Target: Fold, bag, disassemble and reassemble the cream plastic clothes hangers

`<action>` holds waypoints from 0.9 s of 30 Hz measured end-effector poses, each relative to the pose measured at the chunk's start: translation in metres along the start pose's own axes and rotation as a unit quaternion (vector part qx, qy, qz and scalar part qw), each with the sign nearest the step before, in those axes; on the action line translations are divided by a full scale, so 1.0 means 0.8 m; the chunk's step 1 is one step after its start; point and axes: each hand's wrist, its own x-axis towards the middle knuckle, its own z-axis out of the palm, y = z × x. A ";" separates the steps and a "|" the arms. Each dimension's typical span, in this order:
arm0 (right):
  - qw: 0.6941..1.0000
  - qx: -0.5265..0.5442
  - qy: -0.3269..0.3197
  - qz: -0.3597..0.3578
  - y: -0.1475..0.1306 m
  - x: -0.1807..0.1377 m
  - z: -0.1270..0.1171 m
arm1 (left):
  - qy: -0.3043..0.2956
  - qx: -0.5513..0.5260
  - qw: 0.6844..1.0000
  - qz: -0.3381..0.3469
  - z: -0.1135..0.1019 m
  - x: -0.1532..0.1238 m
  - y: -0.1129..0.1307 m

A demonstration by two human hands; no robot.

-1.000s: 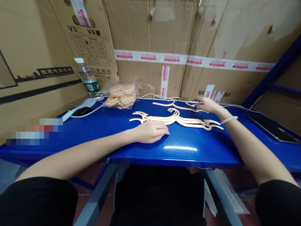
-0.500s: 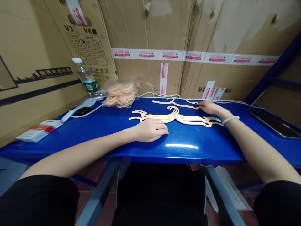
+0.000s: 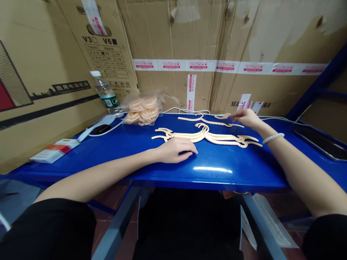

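My left hand (image 3: 177, 150) lies palm down on the blue table, fingers stretched out, and covers part of the near hangers' left arm. These cream plastic hangers (image 3: 222, 140) lie together in a stack, hooks at the middle and short prongs at both ends. Behind them a single cream hanger (image 3: 213, 121) lies flat, its right end uncovered. My right hand (image 3: 246, 118), a beaded bracelet at its wrist, is past that end. Its fingers are drawn together at the tip of a small curved cream piece (image 3: 222, 116); the exact contact is hard to see.
A clear bag of cream pieces (image 3: 143, 110) and a water bottle (image 3: 107, 95) stand at the back left. A small box (image 3: 55, 150) and a black oval object (image 3: 101, 129) lie at left. A phone-like dark slab (image 3: 320, 142) is at right. Cardboard (image 3: 173, 86) walls the back.
My right hand has moved back and up from the single hanger's right end to the small curved piece. My left hand stays on the table by the stack; the view shifts slightly.
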 end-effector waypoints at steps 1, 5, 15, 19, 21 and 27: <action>0.998 0.053 0.025 0.009 -0.007 -0.004 0.002 | 0.013 -0.044 0.998 -0.037 0.000 0.001 0.000; 0.962 0.262 0.073 0.038 -0.053 -0.030 0.024 | 0.051 -0.217 0.958 -0.181 0.001 0.003 -0.001; 0.913 0.367 -0.147 -0.095 -0.159 -0.113 0.121 | 0.134 -0.473 0.812 -0.314 0.007 0.010 -0.001; 0.914 0.338 -0.178 -0.139 -0.165 -0.127 0.132 | 0.166 -0.481 0.798 -0.324 0.009 0.011 -0.006; 0.919 0.310 -0.177 -0.165 -0.166 -0.130 0.133 | 0.171 -0.487 0.791 -0.330 0.010 0.011 -0.010; 0.953 0.210 -0.085 -0.201 -0.145 -0.103 0.107 | 0.205 -0.481 0.773 -0.359 0.002 0.015 -0.012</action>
